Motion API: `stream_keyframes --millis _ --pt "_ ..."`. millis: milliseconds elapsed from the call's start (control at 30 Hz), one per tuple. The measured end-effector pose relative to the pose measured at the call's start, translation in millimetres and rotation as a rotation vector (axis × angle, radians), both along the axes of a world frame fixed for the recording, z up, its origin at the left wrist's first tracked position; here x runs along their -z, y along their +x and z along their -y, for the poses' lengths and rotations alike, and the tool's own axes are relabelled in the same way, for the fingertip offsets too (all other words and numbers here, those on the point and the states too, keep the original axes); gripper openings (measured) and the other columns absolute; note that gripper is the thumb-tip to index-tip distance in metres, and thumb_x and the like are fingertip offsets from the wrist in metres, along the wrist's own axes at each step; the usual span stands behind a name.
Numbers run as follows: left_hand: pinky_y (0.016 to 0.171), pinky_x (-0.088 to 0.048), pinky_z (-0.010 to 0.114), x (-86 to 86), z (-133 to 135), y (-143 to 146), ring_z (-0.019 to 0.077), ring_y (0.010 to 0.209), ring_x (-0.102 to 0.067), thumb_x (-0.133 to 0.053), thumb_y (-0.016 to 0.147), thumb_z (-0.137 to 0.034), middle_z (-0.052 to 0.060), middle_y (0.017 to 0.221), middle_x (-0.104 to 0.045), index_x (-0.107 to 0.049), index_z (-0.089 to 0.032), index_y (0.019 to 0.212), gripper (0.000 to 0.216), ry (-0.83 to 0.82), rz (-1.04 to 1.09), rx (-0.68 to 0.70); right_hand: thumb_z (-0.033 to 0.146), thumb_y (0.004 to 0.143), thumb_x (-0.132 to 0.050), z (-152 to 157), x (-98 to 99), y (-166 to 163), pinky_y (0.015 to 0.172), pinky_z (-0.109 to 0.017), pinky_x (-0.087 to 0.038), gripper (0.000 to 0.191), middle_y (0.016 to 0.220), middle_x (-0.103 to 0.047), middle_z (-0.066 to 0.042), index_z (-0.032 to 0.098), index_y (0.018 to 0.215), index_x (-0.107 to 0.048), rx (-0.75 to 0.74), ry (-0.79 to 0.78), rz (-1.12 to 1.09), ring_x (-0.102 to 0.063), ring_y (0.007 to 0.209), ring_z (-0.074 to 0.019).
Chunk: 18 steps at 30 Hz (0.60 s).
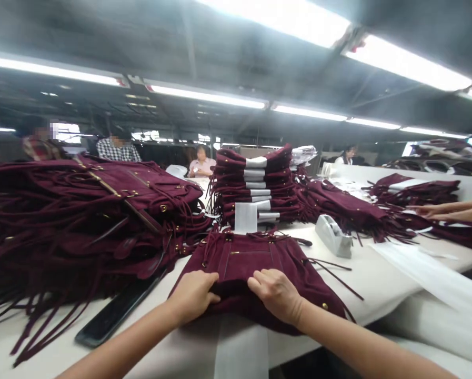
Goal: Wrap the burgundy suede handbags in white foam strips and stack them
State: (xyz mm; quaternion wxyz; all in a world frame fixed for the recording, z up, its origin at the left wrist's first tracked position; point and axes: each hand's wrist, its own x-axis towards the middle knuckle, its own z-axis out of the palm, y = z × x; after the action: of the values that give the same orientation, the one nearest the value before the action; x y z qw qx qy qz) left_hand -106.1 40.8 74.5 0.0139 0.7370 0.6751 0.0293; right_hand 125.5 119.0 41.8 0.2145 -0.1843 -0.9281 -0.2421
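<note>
Both hands, left hand point(192, 296) and right hand point(277, 295), are pinched onto the near edge of a soft burgundy suede bag point(255, 266) with fringe and brass studs, lying flat on the white table point(378, 273) right in front.

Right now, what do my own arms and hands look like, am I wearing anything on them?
Both are bare. The left hand and right hand show no gloves, rings or watch, and both forearms are uncovered as far as the frame shows, with no sleeve, bracelet or marking in view. Fingernails look short and unpainted.
</note>
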Motion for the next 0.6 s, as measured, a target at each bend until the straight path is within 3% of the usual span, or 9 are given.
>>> stream_keyframes --millis 100,167,300,433,600 --pt "0.072 -0.046 0.038 2.5 1.9 11.0 0.0323 0.089 -0.069 -0.058 0.08 -0.02 0.01 0.088 -0.074 -0.065 -0.02 0.089 0.011 0.045 -0.052 0.032 0.007 0.09 -0.051 -0.3 -2.6 2.0 0.056 -0.032 -0.032 0.018 0.07 -0.055 0.0 0.019 0.078 -0.053 -0.04 0.058 -0.031 -0.049 0.061 -0.0165" --pt "0.074 -0.046 0.037 4.7 7.8 12.5 0.0297 0.09 -0.069 -0.053 0.081 -0.014 0.009 0.09 -0.073 -0.063 -0.02 0.09 0.015 0.074 -0.036 0.044 0.007 0.09 -0.049 6.8 -1.7 6.0 0.057 -0.032 -0.037 0.015 0.075 -0.059 -0.002 0.018 0.085 -0.058 -0.143 0.131 -0.039 -0.052 0.064 -0.0169" --pt "0.072 -0.046 0.034 3.9 16.9 1.3 0.0275 0.089 -0.069 -0.058 0.081 -0.021 0.005 0.088 -0.073 -0.063 -0.023 0.083 0.006 0.123 0.024 0.035 0.009 0.092 -0.045 25.3 16.5 6.9 0.07 -0.034 -0.048 0.024 0.1 -0.067 -0.008 0.017 0.107 -0.062 -0.364 0.181 -0.018 -0.061 0.085 -0.0187" --pt "0.063 -0.043 0.03 -6.0 9.4 -12.9 0.0247 0.079 -0.068 -0.069 0.076 -0.032 0.002 0.077 -0.072 -0.064 -0.024 0.075 0.009 0.154 0.052 -0.005 0.013 0.088 -0.055 26.4 36.0 -9.3 0.086 -0.038 -0.052 0.027 0.115 -0.065 -0.011 0.017 0.114 -0.061 -0.213 0.135 -0.12 -0.06 0.105 -0.0246" --pt "0.068 -0.043 0.032 -8.7 -0.1 -10.3 0.0246 0.081 -0.066 -0.063 0.082 -0.029 0.004 0.079 -0.07 -0.066 -0.021 0.081 0.008 0.186 0.056 0.038 0.026 0.08 -0.072 18.8 28.7 -23.6 0.089 -0.042 -0.05 0.048 0.116 -0.063 -0.019 0.009 0.122 -0.057 -0.021 0.013 -0.052 -0.059 0.104 -0.0313"
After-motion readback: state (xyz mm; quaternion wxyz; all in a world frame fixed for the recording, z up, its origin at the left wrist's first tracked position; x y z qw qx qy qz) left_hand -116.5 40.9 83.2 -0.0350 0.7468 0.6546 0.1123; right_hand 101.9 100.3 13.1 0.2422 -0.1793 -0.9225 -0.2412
